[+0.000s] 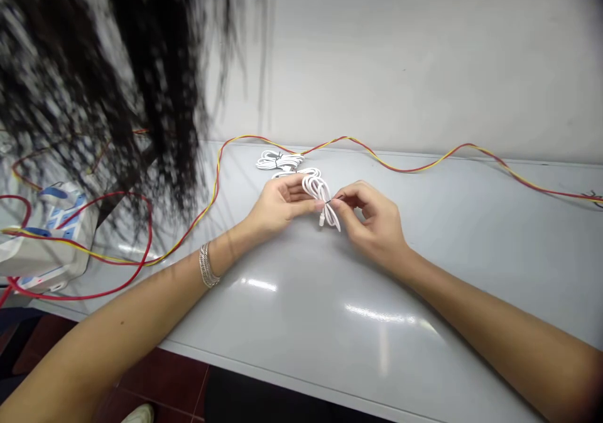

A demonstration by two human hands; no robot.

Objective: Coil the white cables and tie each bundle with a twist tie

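A white cable (316, 188), looped into a bundle, is held above the grey table by both hands. My left hand (281, 204) pinches it from the left, thumb in front and fingers behind. At the bundle's middle is a thin dark tie (328, 201), and the fingertips of my right hand (372, 219) are closed on its end. A white plug end hangs at the lower side of the bundle. Just behind my left hand lie other white cable bundles (279, 160), at least one with a dark tie; my fingers partly cover the nearer one.
A twisted red and yellow wire (409, 170) runs along the table's back by the wall. White and blue power strips (66, 222) with a red cord (149, 228) sit at the left. Dark hair blocks the upper left of the view.
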